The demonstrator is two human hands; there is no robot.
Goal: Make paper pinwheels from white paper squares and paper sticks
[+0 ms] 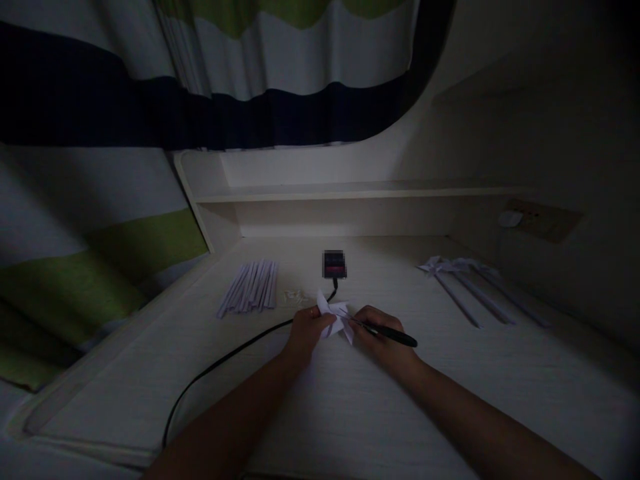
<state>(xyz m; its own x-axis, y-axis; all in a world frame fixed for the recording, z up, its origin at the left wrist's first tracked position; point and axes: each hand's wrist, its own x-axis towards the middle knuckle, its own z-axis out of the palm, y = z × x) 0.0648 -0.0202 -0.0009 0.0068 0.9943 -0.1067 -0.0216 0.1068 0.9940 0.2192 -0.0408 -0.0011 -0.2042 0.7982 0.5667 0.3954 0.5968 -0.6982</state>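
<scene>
Curtain: a striped curtain (100,100) in white, dark blue and green is hanging across the top and left of the view.
Table: a pale table (350,400) is carrying everything, with a shelf (350,192) running along the wall behind it.
Cable: a black cable (225,360) is trailing from the near left edge up to a small dark box (334,264) at the middle of the table.
Strips: a bundle of paper strips (250,287) is lying to the left of the box, well apart from the hands.
Finished pieces: three paper pinwheels on sticks (470,287) are lying side by side at the right.
Left hand: the left hand (307,330) is pinching one blade of the paper pinwheel (336,317), fingers closed on the paper.
Right hand: the right hand (380,333) is gripping a dark pen-like tool (393,335), fingers wrapped around it, its tip pointing at the pinwheel's centre; in this dim light it may be a pen or a thin stick.
Pinwheel: it is sitting just above the table between the two hands, in front of the box.
Handling: the folded paper is looking light, thin and easy to crease or tear, so holding it by the centre or a blade's base, gently, is seeming safest.
</scene>
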